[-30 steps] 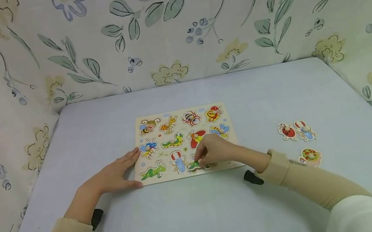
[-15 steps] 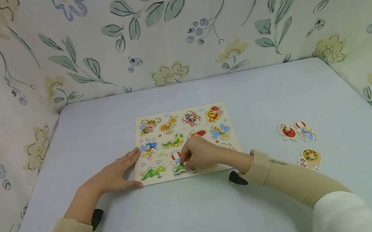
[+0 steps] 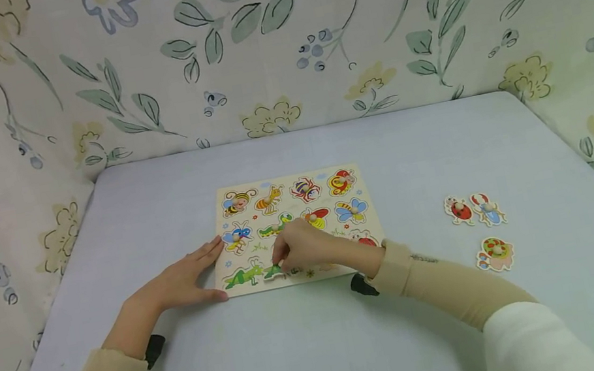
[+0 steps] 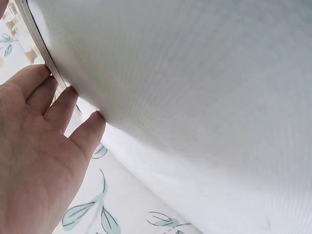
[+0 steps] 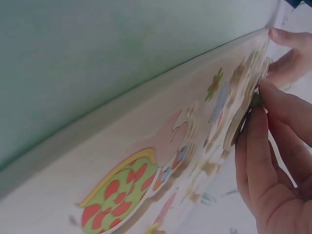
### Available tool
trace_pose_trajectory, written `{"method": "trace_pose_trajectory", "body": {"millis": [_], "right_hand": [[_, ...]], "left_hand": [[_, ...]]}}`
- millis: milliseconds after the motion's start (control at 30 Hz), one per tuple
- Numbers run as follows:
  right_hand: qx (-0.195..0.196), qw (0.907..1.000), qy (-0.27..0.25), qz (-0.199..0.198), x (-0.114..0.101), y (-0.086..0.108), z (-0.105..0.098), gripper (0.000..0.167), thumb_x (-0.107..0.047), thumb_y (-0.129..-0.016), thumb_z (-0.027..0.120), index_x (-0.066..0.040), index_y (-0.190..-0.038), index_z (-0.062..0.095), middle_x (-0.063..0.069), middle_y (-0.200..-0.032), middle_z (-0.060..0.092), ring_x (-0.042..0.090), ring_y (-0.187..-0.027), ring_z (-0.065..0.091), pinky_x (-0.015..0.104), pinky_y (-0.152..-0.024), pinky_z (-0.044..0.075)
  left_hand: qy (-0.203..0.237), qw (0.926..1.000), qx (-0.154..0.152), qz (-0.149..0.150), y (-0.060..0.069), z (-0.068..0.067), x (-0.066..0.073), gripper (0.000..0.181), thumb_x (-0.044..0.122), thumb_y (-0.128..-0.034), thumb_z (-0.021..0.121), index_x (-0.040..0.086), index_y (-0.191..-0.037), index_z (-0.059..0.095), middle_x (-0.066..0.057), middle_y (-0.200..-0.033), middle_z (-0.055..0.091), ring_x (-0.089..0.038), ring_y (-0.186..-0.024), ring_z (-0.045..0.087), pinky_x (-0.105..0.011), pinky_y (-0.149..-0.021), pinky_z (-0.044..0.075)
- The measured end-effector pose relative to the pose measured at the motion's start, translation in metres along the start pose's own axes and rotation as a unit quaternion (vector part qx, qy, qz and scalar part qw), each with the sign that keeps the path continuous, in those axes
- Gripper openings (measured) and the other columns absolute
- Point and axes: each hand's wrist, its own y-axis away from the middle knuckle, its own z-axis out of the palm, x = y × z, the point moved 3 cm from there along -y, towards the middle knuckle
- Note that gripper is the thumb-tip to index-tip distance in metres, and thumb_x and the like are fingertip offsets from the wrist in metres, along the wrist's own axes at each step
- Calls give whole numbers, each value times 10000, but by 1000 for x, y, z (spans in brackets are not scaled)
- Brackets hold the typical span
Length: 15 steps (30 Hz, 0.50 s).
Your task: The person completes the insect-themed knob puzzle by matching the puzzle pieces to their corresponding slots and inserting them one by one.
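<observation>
Puzzle board point(image 3: 288, 197) on table point(image 3: 326, 353), outstretched left hand point(image 3: 183, 282) touching its left edge. Right hand point(image 3: 303, 244) pinches green piece point(image 3: 272, 272) by knob point(image 5: 256, 100) at near row, just right of grasshopper picture point(image 3: 243, 276); contact with board unclear. Ladybird piece point(image 3: 459, 210), beetle piece point(image 3: 488, 209), snail piece point(image 3: 496, 254) lie right of board.

Right hand point(image 5: 270, 178), pinching a puzzle piece point(image 5: 237, 126); puzzle board point(image 5: 107, 139), bearing a red-spotted snail picture point(image 5: 119, 195). Left hand point(image 5: 292, 54), at far end.
</observation>
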Motion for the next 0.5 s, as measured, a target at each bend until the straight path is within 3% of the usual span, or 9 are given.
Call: {"method": "trace_pose_trajectory", "body": {"millis": [500], "right_hand": [[-36, 9999, 162, -29, -17, -21, 5, 48, -33, -815, 774, -72, -843, 774, -53, -744, 674, 77, -686, 556, 160, -627, 459]], "left_hand": [[58, 9999, -64, -63, -1, 2, -5, 1059, 597, -796, 697, 43, -1546, 194, -174, -1603, 151, -423, -1437, 176, -623, -1109, 218]]}}
